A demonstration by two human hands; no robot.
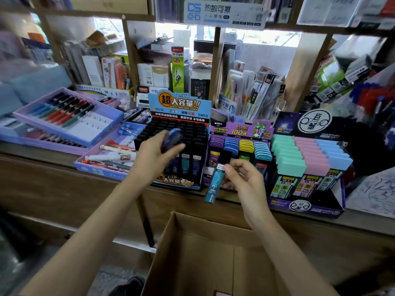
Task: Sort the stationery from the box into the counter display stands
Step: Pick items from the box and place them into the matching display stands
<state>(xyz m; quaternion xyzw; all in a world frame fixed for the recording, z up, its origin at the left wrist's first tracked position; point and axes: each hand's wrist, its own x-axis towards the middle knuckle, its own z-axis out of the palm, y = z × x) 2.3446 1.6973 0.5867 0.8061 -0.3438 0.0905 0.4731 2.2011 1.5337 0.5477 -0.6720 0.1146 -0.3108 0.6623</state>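
On the left of the counter, a purple tray (85,130) holds rows of pens, and a blue tray (94,170) in front holds loose pens. The left hand (154,154) grips a blurred dark-blue lead case (171,137) over the blue display stand (177,181), which is filled with black-capped cases. The right hand (241,178) pinches a teal lead case (217,180) in front of the purple stand (235,130) of coloured-cap cases. Further right, a dark stand (303,207) carries mint, pink and blue caps. The cardboard box (192,253) sits open below.
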